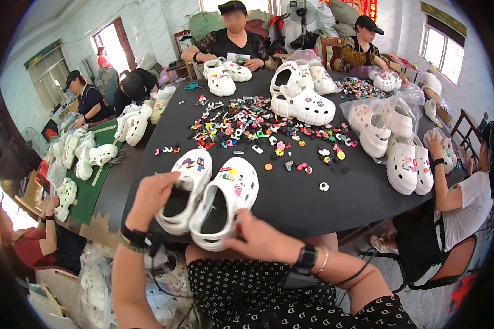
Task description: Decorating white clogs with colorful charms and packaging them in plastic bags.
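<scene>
Two white clog shoes lie side by side at the near edge of a black table, toes pointing away from me. My left hand grips the heel side of the left clog. My right hand holds the heel of the right clog. Both clogs carry small coloured charms on their tops. Beyond them, a wide scatter of colourful shoe charms covers the table's middle.
More white clogs stand further back, some in clear plastic bags at the right. Several other people sit around the table with clogs. A green mat with more clogs lies at the left.
</scene>
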### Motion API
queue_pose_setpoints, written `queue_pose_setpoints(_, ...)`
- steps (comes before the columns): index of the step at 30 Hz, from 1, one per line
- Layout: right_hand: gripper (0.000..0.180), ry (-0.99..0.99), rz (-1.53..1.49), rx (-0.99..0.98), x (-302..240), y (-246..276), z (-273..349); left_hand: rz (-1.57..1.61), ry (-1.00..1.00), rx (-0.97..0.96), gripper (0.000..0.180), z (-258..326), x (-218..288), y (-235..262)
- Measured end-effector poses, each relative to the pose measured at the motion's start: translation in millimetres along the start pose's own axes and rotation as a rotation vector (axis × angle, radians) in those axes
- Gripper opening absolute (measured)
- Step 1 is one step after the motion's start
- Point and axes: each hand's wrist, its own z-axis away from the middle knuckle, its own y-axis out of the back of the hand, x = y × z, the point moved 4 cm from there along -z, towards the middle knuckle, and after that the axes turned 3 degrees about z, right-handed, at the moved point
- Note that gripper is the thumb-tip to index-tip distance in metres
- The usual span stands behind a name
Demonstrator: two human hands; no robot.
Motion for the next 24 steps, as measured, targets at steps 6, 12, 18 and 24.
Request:
queue_pose_setpoints(6, 0.085, 0.243, -0.122, -0.081, -16, -81, -11, -0.366, 0.061, -0.069, 0.032, -13, -39, 21)
queue_pose_setpoints(12, 0.085, 0.278, -0.072, -0.124, -5, -76, -11, -0.398, 0.136, 0.190, 0.038, -5, 25, 4)
queue_pose_setpoints(18, 0.050, 0.325, 0.126, -0.206, 9, -52, 12, 0.497, 0.770, 0.136, 0.028, 37, 46, -25)
queue_pose_setpoints(24, 0.032, 0.433, 0.130, -0.239, 9, -55, 21, 1.580, 1.020, 0.053, 0.044, 20, 49, -64)
